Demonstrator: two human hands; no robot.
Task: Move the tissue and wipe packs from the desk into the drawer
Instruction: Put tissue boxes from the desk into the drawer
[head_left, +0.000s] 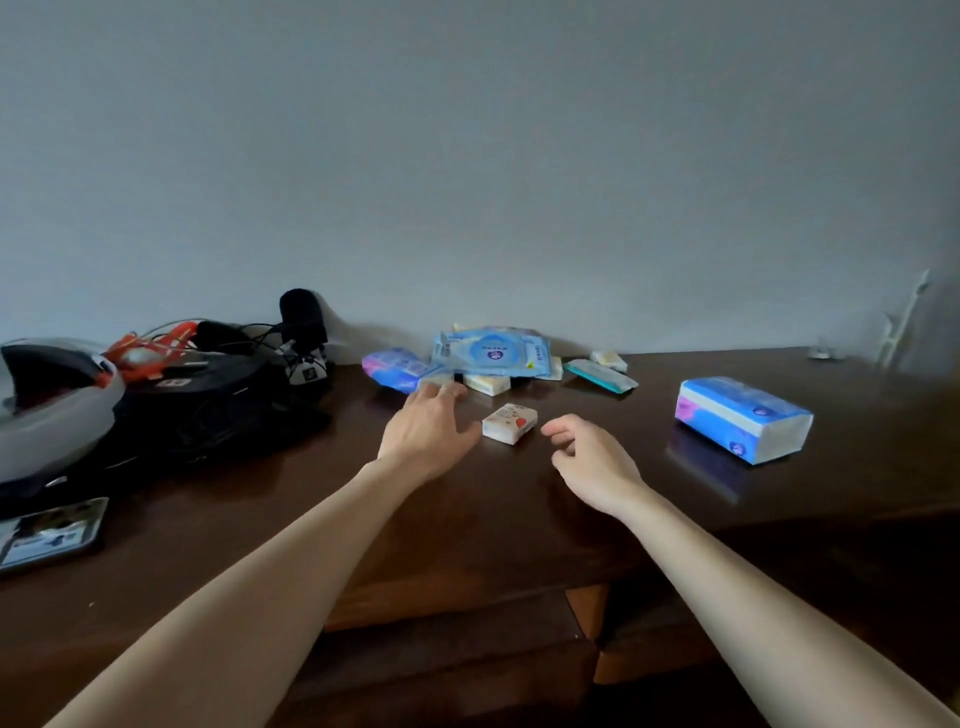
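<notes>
Dim, bluish light; soft overall focus, wide-angle bending at edges, faint desk (519, 499) sheen.

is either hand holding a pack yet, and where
No. The left hand and right hand hold nothing; the small white pack lies untouched between them.

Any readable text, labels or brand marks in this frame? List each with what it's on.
None can be read.
Flat blue wipe pack: round label with print, too blurred.
Large blue and white tissue pack: small logos, unreadable.
Small white tissue pack: red pattern, no legible words.
Black bag: pale mark, illegible.
</notes>
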